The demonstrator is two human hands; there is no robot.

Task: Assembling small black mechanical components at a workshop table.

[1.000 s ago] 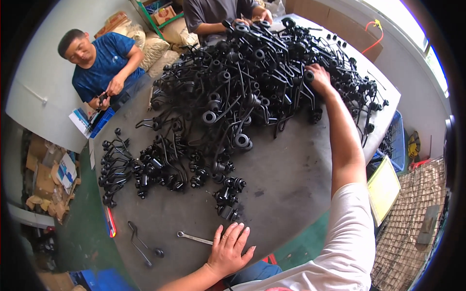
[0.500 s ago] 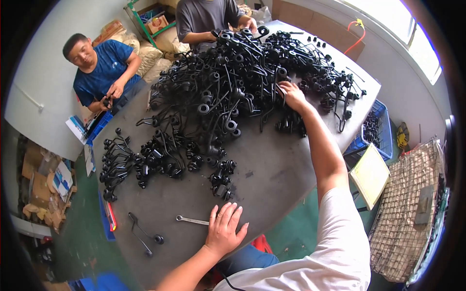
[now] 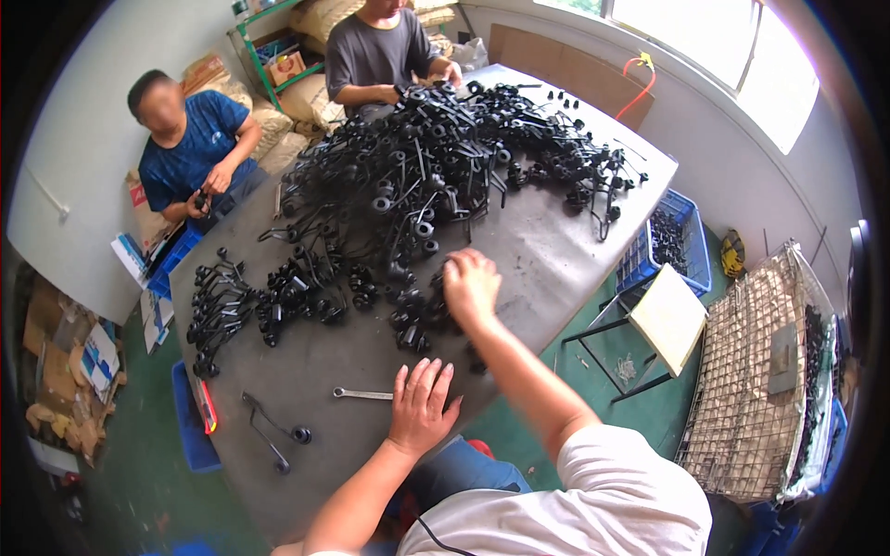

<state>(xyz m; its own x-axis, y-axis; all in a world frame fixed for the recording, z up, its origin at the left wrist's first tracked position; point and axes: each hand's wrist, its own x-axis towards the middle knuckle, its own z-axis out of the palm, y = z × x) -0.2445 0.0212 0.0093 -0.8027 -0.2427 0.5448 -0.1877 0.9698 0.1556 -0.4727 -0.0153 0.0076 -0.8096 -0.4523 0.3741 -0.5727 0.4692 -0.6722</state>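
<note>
The right hand's fingers (image 3: 461, 271) are curling downward over a small cluster of black metal parts (image 3: 414, 320), and the right hand (image 3: 471, 287) is covering whatever lies beneath, so whether those fingers are closing on a piece cannot be told. The cluster is lying just to the left of and under the fingertips, touching them or nearly so. The left hand (image 3: 420, 408) is lying flat with its fingers spread wide, holding nothing, pressing on the grey worktop (image 3: 547, 250) near its front edge. A silver spanner (image 3: 363, 394) is resting just beside the left fingertips, apart from them. Between the two hands a strip of bare surface is staying open, and more bare surface is running to the right of the right hand as far as the worktop's right edge. Farther left, a lone black part with a ring end (image 3: 275, 434) is lying near the front edge. Beyond the right hand, the large heap of black parts (image 3: 436, 167) is filling the far half. A second cluster (image 3: 236, 301) is sitting toward the left edge. Past the right edge, a blue crate (image 3: 691, 255) is standing below the worktop. Two other people are sitting at the far side, their hands well apart from these.
</note>
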